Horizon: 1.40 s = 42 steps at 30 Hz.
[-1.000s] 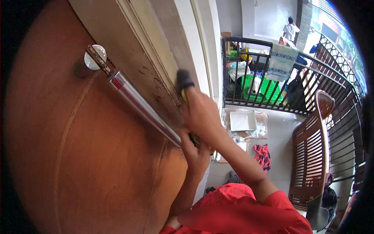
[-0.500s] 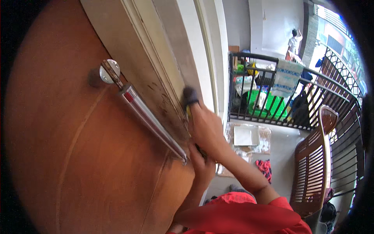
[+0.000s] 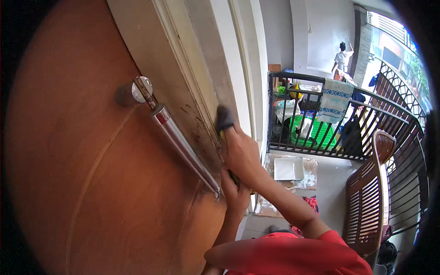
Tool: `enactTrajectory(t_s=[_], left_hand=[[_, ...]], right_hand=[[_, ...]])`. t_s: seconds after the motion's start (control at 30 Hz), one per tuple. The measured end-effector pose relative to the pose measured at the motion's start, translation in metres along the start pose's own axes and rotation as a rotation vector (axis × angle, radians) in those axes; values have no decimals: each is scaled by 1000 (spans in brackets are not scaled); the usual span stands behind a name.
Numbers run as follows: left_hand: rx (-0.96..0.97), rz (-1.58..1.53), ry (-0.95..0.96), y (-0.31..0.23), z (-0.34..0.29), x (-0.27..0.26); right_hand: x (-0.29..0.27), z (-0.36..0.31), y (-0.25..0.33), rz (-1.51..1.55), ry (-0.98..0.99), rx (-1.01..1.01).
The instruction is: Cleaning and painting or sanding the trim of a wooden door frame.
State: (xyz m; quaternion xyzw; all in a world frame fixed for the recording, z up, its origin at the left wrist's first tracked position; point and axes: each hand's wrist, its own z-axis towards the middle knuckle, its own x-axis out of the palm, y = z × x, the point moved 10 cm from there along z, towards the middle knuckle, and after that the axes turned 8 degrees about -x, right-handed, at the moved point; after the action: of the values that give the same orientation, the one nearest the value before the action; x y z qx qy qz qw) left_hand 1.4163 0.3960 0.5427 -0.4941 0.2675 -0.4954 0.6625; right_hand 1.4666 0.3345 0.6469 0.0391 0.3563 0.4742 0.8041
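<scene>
A black-and-yellow hand tool [image 3: 224, 118] points up along the pale door frame [image 3: 183, 73]; its exact kind is hard to make out. My right hand [image 3: 242, 153] is closed around its upper part. Just below, my left hand [image 3: 235, 191] is wrapped round the lower end, its thumb pointing up. The tool's black end lies at the frame's grooved edge, and I cannot tell whether it touches. Dark brown scuffs [image 3: 200, 123] mark the frame to the left of my hands. Left of these, a silver tubular door closer [image 3: 185, 153] runs diagonally over a brown wooden door [image 3: 123, 197].
A white tray [image 3: 288, 168] sits on stained cardboard [image 3: 309, 176] on the floor. A black railing [image 3: 316, 146] carries a blue-and-white towel [image 3: 336, 98]; a green crate [image 3: 316, 133] stands behind it. A wooden bench [image 3: 366, 201] is at right. Another person [image 3: 342, 57] faces the far wall.
My viewpoint has shifted slightly, so the railing and tray sit a little lower and the door closer farther right. Both hands keep their grip on the tool, almost in the same place.
</scene>
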Motion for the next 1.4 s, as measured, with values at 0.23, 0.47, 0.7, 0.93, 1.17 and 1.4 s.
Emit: enactTrajectory(t_s=[0.23,0.47,0.7,0.93,1.17,1.4], left_hand=[[-165,37,38,70,-65,12],[5,-33,-18,21,-17,-3],[-182,29,13,103,-66,-1],[-279,68,36,115,-93,-5],[-75,16,-35,41,-50,-8],[-341,171,48,154,-105,-11]], right_hand=[[48,-85,-41,48,262,170],[-5,-2,-1,85,-3,-17],[58,-95,-50,73,174,148],[59,-118,-53,258,238,251],[26,-54,-25,281,61,105],[101,-157,-81,215,307,316]])
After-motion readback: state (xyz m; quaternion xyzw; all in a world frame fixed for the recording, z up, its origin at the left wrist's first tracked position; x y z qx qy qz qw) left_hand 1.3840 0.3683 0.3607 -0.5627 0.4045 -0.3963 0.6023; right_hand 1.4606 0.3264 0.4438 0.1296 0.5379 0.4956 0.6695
